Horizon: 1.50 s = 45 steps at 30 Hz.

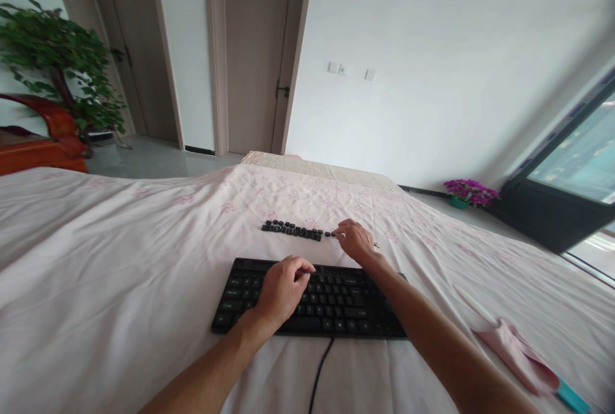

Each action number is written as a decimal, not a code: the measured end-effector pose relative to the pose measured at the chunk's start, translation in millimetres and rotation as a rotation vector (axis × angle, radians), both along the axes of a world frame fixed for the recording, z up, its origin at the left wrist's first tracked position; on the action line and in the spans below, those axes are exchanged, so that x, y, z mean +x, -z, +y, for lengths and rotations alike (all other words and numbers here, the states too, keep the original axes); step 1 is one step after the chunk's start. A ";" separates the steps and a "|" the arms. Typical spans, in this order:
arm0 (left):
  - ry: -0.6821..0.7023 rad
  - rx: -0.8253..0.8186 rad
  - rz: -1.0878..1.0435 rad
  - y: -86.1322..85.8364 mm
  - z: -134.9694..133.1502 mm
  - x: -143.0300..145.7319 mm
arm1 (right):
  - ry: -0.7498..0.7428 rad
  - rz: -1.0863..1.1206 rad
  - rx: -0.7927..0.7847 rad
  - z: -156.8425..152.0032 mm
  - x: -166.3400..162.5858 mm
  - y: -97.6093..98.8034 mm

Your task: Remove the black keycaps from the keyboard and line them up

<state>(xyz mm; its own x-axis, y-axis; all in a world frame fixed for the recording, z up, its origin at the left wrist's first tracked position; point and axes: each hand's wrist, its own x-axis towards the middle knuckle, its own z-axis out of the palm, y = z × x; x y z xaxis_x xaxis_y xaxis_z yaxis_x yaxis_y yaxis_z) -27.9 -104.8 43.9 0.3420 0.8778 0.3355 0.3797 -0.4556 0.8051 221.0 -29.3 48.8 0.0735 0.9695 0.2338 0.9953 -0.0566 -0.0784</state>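
A black keyboard (312, 323) lies on the pale cloth, its cable running toward me. My left hand (287, 282) rests on its upper rows with the fingers curled inward and the thumb close to them; whatever they hold, if anything, is hidden. Beyond the keyboard, loose black keycaps (291, 230) sit in two uneven rows. At the right end of these rows, my right hand (354, 238) has its fingertips pinched together at a small keycap (328, 234). My right forearm covers part of the keyboard's right side.
A pink cloth (521, 355) lies at the right with a white stick and a blue-green piece. The cover (120, 260) is wrinkled. A wooden chair (62, 135) and leafy plant (62, 61) stand left; purple flowers (471, 191) stand on the floor at right.
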 end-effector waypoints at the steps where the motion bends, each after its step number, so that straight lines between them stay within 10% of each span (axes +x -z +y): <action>1: -0.002 -0.002 0.001 -0.3 0.1 0.1 | -0.009 0.005 0.015 -0.1 0.9 0.9; 45: 0.000 0.005 -0.017 -1.3 0.2 0.1 | -0.158 -0.008 -0.012 26.4 -59.1 -3.5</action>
